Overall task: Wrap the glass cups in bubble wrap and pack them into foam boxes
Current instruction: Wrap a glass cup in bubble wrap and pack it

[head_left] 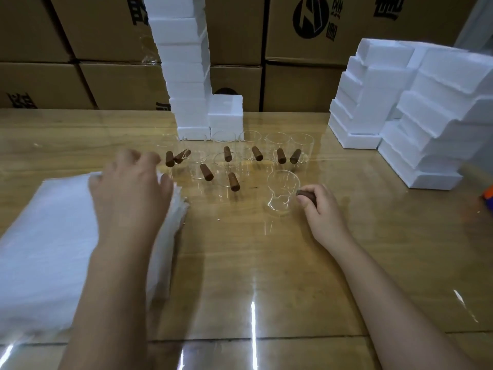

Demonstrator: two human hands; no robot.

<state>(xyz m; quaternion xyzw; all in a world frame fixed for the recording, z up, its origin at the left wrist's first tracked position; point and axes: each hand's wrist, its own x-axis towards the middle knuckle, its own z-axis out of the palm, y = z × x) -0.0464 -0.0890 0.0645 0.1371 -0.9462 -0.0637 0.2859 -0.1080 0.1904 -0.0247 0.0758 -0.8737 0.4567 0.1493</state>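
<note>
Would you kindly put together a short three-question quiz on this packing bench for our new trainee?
1. True or false: the right hand pinches the wooden handle of a glass cup.
2. Pick one: the left hand is over A) the bubble wrap stack, B) a roll of tape, C) a pair of scissors.
3. Fill in: seen from the person, the tall foam box tower stands ___ the other cups.

Key: 1 true; 2 A; 3 behind.
</note>
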